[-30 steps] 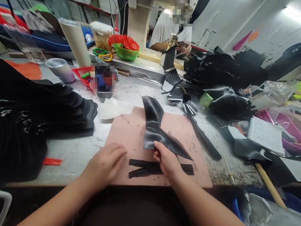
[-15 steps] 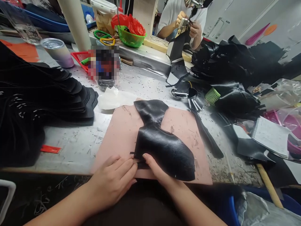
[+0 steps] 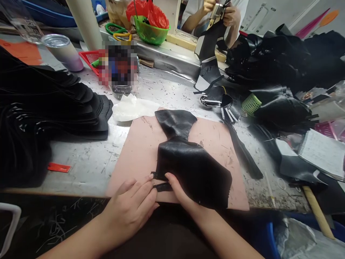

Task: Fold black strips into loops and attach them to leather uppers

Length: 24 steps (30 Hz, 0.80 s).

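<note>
A shiny black leather piece (image 3: pixel 191 169), narrow at its middle and wide at both ends, lies on a pink board (image 3: pixel 129 154) at the table's front edge. My left hand (image 3: pixel 134 201) is closed at the piece's lower left corner, its fingers pressed together over a narrow black strip (image 3: pixel 162 187) there. What the fingertips pinch is partly hidden. My right hand (image 3: pixel 188 201) grips the near edge, with the thumb on top and the other fingers out of sight under the leather.
Stacked black pieces (image 3: pixel 78 108) fill the left side. Behind stand a tumbler (image 3: pixel 63 54), a green basket (image 3: pixel 152 32) and scissors (image 3: pixel 121 36). To the right are a notebook (image 3: pixel 323 151), a wooden handle (image 3: pixel 318 212) and more black leather (image 3: pixel 275 61). Across the table, a person works at a machine.
My left fingertips have shifted slightly at the corner, and more of the narrow strip shows between my hands. The view has tilted a little; the right hand keeps its hold.
</note>
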{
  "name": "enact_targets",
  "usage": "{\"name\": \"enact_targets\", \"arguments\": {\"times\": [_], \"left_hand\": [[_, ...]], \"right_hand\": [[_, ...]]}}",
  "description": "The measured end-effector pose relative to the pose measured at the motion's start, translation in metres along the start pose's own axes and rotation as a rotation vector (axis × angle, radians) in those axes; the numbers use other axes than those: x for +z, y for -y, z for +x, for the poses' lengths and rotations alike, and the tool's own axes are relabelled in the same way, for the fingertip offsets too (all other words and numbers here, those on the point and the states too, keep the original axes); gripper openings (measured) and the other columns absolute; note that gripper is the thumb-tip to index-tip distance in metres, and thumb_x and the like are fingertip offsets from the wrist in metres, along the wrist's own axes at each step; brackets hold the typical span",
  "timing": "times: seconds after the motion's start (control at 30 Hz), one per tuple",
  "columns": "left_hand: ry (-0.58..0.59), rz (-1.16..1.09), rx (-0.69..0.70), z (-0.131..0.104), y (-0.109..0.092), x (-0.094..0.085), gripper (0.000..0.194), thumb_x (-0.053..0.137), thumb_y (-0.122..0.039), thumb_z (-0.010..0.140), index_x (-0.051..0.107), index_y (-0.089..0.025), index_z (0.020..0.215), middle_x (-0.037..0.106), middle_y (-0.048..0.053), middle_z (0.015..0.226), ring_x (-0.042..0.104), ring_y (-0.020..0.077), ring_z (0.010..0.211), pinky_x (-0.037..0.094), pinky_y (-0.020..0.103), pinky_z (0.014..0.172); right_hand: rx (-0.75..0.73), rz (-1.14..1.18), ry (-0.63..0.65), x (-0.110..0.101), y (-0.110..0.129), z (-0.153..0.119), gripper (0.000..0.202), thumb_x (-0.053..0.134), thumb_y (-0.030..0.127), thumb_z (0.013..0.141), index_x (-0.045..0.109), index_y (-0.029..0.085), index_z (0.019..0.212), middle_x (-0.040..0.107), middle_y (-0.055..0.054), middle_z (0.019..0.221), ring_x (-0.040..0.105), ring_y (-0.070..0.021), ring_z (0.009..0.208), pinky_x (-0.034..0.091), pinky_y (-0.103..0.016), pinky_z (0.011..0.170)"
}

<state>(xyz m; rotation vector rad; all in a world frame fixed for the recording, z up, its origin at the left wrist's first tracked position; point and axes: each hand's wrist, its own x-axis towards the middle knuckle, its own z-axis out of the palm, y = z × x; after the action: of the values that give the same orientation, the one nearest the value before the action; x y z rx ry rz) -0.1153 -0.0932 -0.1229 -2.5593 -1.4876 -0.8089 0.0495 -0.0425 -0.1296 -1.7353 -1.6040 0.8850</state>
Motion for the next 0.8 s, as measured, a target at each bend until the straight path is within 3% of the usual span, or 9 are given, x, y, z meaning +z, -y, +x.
{"name": "enact_targets", "arguments": {"times": [0.07,0.27,0.53,0.67,0.8], "left_hand": [[-0.001,0.002,0.001,0.000,0.000,0.000,0.015,0.044,-0.018,0.087,0.059,-0.015,0.090,0.069,0.008,0.093,0.061,0.0188,0.097,0.037,0.032,0.082],[-0.002,0.013,0.001,-0.001,0.001,-0.001,0.014,0.044,-0.020,0.088,0.057,-0.015,0.084,0.069,0.009,0.094,0.062,0.0182,0.093,0.038,0.032,0.081],[0.065,0.011,-0.021,0.001,0.000,0.003,0.015,0.045,-0.028,0.087,0.057,-0.019,0.085,0.064,0.005,0.113,0.058,0.0174,0.102,0.034,0.032,0.084],[0.073,0.077,-0.028,0.006,-0.002,0.002,0.018,0.045,-0.030,0.086,0.056,-0.020,0.075,0.067,0.004,0.106,0.058,0.0187,0.098,0.033,0.033,0.081],[0.082,0.119,-0.053,0.010,-0.006,0.001,0.017,0.050,-0.034,0.082,0.057,-0.021,0.073,0.068,0.001,0.103,0.059,0.0189,0.089,0.032,0.033,0.078]], "right_hand": [[-0.022,-0.049,-0.010,-0.003,0.003,0.001,0.045,0.061,0.055,0.069,0.070,0.018,0.093,0.067,-0.009,0.101,0.060,-0.0275,0.096,0.046,-0.041,0.093],[-0.294,-0.081,0.015,-0.003,0.009,0.003,0.036,0.058,0.040,0.079,0.064,0.020,0.108,0.063,-0.007,0.112,0.058,-0.0276,0.102,0.037,-0.044,0.102],[-0.186,-0.026,0.016,0.000,0.007,-0.004,0.030,0.062,0.038,0.075,0.069,0.019,0.097,0.066,-0.008,0.106,0.060,-0.0281,0.100,0.043,-0.044,0.097],[-0.125,0.052,0.057,-0.011,0.008,0.001,0.029,0.059,0.042,0.077,0.069,0.022,0.095,0.068,-0.005,0.099,0.063,-0.0244,0.094,0.051,-0.039,0.089],[-0.199,0.091,-0.091,-0.029,0.005,0.005,0.039,0.061,0.038,0.075,0.063,0.017,0.108,0.063,-0.010,0.110,0.058,-0.0274,0.104,0.049,-0.040,0.091]]}}
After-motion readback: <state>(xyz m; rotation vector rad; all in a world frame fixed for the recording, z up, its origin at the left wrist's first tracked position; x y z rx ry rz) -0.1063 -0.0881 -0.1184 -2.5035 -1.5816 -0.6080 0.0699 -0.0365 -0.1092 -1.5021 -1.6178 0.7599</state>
